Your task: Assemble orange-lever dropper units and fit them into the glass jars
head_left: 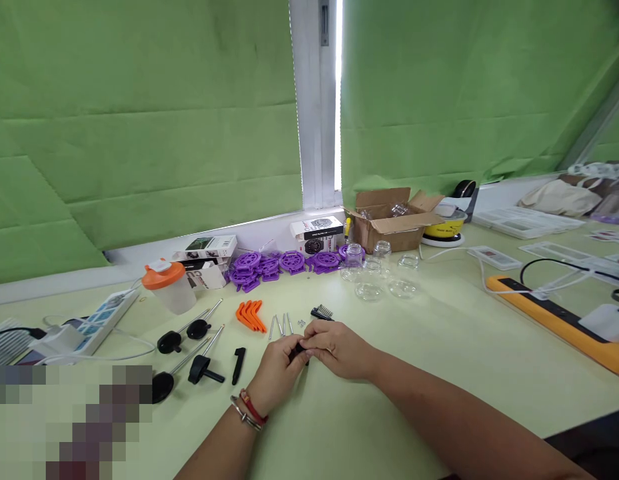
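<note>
Black and probably plastic, the small, mostly hidden piece (298, 347) sits gripped between the closed left hand (278, 371) and right hand (342, 351) over the pale green bench (449, 320), likely light and stiff, best pinched along its sides

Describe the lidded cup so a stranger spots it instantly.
On the pale green table, look left, below the green window covering. Between the white power strip and the printed boxes is the translucent cup. Its orange lid sets it apart.
</note>
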### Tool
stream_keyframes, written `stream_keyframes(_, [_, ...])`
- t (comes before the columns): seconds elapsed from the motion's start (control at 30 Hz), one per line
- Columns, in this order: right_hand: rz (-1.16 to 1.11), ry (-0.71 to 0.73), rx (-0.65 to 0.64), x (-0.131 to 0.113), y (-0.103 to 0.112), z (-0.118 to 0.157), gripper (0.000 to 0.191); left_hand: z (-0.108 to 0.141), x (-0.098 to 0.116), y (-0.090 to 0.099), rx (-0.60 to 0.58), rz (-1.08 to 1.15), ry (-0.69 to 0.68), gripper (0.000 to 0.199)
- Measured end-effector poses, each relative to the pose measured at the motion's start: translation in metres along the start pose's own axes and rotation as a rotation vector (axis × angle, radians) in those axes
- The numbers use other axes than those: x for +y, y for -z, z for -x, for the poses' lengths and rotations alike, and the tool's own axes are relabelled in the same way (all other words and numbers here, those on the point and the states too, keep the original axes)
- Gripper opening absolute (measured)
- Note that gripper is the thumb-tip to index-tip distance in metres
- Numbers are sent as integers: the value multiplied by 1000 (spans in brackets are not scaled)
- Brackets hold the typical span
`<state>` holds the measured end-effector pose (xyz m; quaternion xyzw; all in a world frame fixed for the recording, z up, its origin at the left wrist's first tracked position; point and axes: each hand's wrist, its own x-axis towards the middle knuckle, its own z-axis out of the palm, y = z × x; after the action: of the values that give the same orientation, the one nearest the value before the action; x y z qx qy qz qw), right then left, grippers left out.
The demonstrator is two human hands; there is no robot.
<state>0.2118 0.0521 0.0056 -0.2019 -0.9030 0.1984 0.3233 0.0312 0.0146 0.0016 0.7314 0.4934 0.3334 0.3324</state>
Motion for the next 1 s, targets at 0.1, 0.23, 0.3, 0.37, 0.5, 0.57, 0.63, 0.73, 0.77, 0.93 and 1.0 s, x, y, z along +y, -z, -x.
stream_keyframes(0.1, [1,-16,-6,2,-1,1,26,0,-2,-1,37,2,6,18])
stream_keyframes(0.23, [-6,-29,2,3,-3,1,26,0,-3,-3,97,9,24,15])
stream_keyframes(0.3, [-16,-27,2,2,-3,0,27,0,-3,-5,107,14,33,13])
stream_keyframes(0.37, [-24,-26,-8,1,-3,0,28,1,-4,-5,102,21,35,13])
stream_keyframes(0.5, [-36,-101,38,8,1,0,28,2,-7,2,105,-32,28,13])
stream_keyframes(0.57, [-52,-189,124,17,6,0,27,2,-8,11,106,-101,35,11])
stream_keyframes(0.63, [-63,-298,211,28,11,1,23,1,-8,22,93,-169,59,9])
stream_keyframes(0.73, [-46,-492,306,46,18,5,21,1,-9,38,72,-290,133,6])
stream_keyframes(0.77, [-41,-563,330,52,20,6,22,1,-11,42,70,-335,161,6])
stream_keyframes(0.93, [-18,-751,319,64,25,10,18,0,-21,53,73,-537,256,9])
stream_keyframes(1.0, [24,-748,225,61,26,10,16,0,-25,54,70,-585,286,11])
